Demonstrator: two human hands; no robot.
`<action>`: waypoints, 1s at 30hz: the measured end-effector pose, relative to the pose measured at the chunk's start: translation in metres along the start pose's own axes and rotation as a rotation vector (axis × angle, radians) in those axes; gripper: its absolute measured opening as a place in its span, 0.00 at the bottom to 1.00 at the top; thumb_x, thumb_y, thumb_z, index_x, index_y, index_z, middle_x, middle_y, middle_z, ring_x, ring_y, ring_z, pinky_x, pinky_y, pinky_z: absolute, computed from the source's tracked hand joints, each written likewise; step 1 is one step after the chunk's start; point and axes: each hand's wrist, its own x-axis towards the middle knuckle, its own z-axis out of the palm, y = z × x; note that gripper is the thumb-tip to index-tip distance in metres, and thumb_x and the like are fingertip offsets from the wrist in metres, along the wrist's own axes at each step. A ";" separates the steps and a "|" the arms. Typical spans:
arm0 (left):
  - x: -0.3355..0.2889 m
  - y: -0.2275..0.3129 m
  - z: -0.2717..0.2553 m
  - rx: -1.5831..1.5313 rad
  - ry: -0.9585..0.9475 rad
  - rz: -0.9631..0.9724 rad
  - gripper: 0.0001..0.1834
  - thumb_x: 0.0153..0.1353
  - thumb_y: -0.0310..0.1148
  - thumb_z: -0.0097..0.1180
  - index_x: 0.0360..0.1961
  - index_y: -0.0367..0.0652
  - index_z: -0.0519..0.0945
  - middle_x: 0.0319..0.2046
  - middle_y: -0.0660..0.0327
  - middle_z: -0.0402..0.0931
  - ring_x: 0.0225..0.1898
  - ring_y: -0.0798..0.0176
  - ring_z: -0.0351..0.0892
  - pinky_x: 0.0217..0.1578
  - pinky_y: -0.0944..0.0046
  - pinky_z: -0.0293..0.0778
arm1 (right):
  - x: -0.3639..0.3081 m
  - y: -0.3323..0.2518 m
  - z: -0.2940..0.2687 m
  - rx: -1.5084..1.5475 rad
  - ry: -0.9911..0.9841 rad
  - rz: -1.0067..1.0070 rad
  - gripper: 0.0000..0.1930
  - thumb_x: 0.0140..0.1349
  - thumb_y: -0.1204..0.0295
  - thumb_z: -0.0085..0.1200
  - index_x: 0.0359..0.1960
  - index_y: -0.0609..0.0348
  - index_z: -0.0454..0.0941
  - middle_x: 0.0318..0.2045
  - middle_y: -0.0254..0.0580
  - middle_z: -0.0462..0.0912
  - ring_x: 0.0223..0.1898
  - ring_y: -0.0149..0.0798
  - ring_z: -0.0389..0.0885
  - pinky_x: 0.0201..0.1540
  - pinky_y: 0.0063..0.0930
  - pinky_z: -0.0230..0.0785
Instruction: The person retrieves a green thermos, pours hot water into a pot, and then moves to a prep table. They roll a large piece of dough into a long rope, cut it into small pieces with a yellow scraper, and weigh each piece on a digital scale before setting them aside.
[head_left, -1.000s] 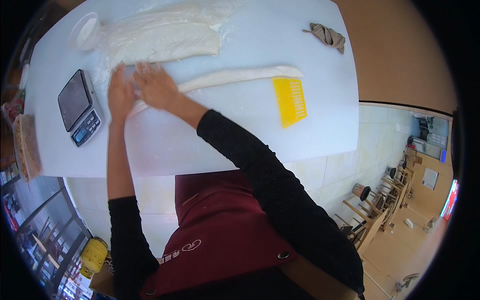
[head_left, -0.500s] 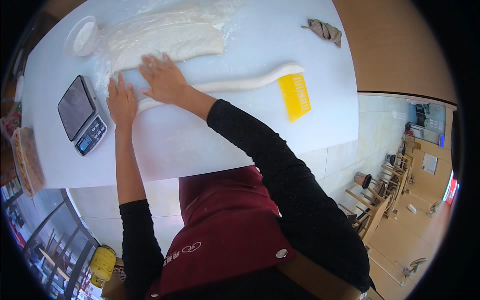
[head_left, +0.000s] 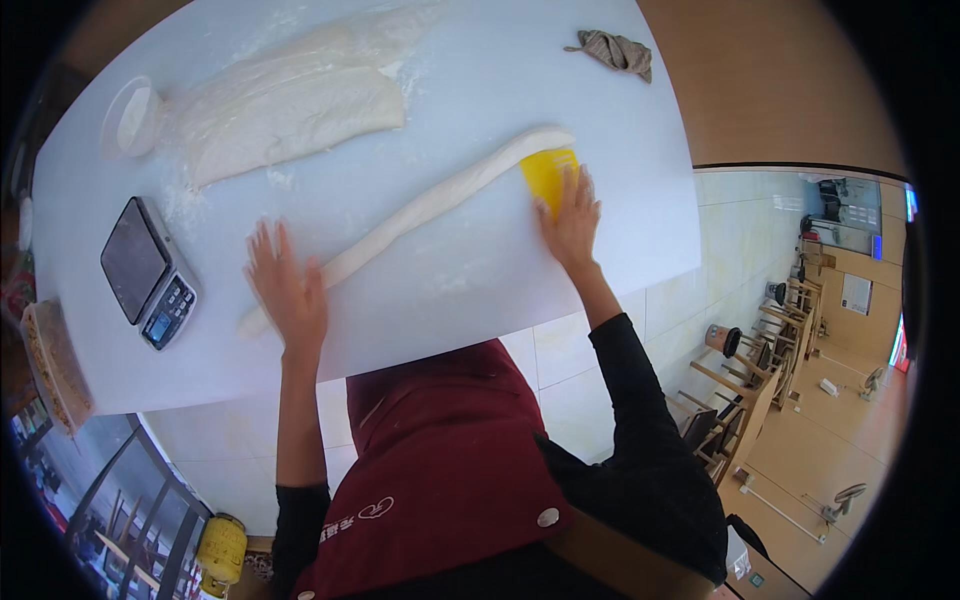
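Lying along the far left edge of the white worktop [head_left: 470, 290] is a tray of brownish bits [head_left: 55, 370], and just right of it sits a small kitchen scale [head_left: 148, 272] with a dark plate and a keypad. Above the scale, near the far corner, a clear round lid [head_left: 130, 118] rests beside a big flat slab of dough [head_left: 290, 110] dusted with flour.

Next comes the left hand [head_left: 288, 292], palm down with the fingers [head_left: 268, 245] spread wide and flat; it presses on the lower end of a long dough rope [head_left: 420, 210], near its tip. That rope runs slantwise across the middle of the worktop, rising toward the right.

At the rope's upper end the right hand [head_left: 572, 222] lies flat too, fingers [head_left: 580, 185] stretched out and open, their tips resting on a yellow scraper [head_left: 545, 172] that touches the rope's end. Neither hand grips anything.

Farther right, near the back edge, a crumpled grey cloth [head_left: 612, 50] lies well apart from the dough.
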 end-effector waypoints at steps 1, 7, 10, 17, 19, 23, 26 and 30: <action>0.014 0.016 0.012 -0.037 -0.064 0.069 0.29 0.65 0.42 0.44 0.66 0.44 0.60 0.68 0.51 0.52 0.69 0.43 0.47 0.64 0.40 0.42 | -0.003 0.010 0.004 -0.109 -0.175 0.003 0.34 0.63 0.58 0.46 0.69 0.52 0.49 0.68 0.52 0.51 0.68 0.57 0.50 0.64 0.63 0.41; 0.026 0.086 0.060 -0.076 -0.334 0.161 0.27 0.53 0.33 0.59 0.57 0.47 0.72 0.54 0.56 0.69 0.53 0.51 0.66 0.49 0.55 0.63 | -0.019 0.088 -0.011 -0.151 -0.118 0.155 0.30 0.67 0.54 0.39 0.68 0.48 0.53 0.69 0.50 0.50 0.69 0.57 0.48 0.64 0.64 0.39; 0.032 0.087 0.067 -0.039 -0.318 0.132 0.25 0.54 0.34 0.58 0.55 0.46 0.74 0.52 0.57 0.70 0.55 0.50 0.65 0.49 0.56 0.63 | 0.022 0.098 -0.022 -0.035 0.048 0.025 0.28 0.66 0.57 0.41 0.66 0.51 0.58 0.67 0.52 0.54 0.67 0.59 0.51 0.64 0.61 0.42; 0.098 0.121 0.122 0.012 -0.010 0.095 0.26 0.61 0.35 0.49 0.60 0.36 0.66 0.59 0.52 0.65 0.64 0.47 0.57 0.57 0.45 0.57 | 0.138 -0.067 0.032 0.217 0.075 -0.558 0.30 0.62 0.50 0.43 0.61 0.56 0.65 0.65 0.49 0.60 0.67 0.49 0.56 0.65 0.56 0.45; 0.063 0.133 0.126 0.020 -0.064 0.119 0.25 0.62 0.33 0.47 0.60 0.36 0.65 0.61 0.53 0.63 0.64 0.50 0.58 0.58 0.44 0.56 | 0.114 -0.077 0.036 0.195 -0.068 -0.616 0.30 0.62 0.50 0.44 0.61 0.55 0.65 0.65 0.46 0.61 0.66 0.48 0.57 0.65 0.54 0.47; -0.049 0.140 0.100 0.146 -0.339 0.344 0.26 0.63 0.35 0.44 0.63 0.42 0.64 0.65 0.57 0.58 0.65 0.55 0.59 0.60 0.39 0.52 | 0.016 -0.009 -0.007 0.053 -0.239 -0.742 0.31 0.60 0.50 0.47 0.62 0.51 0.64 0.64 0.44 0.62 0.65 0.47 0.60 0.65 0.55 0.48; -0.064 0.141 0.093 0.058 -0.453 0.352 0.27 0.63 0.38 0.44 0.64 0.48 0.63 0.66 0.58 0.57 0.65 0.54 0.57 0.61 0.36 0.48 | -0.013 0.023 -0.033 -0.039 -0.344 -0.718 0.32 0.58 0.50 0.49 0.64 0.48 0.62 0.66 0.43 0.60 0.66 0.48 0.58 0.65 0.58 0.47; 0.035 0.145 0.120 0.187 -0.181 0.245 0.29 0.63 0.42 0.45 0.66 0.52 0.61 0.68 0.58 0.52 0.69 0.53 0.49 0.63 0.35 0.40 | 0.076 0.002 -0.004 -0.057 -0.079 -0.539 0.34 0.60 0.46 0.45 0.66 0.45 0.58 0.66 0.47 0.58 0.66 0.51 0.56 0.65 0.60 0.42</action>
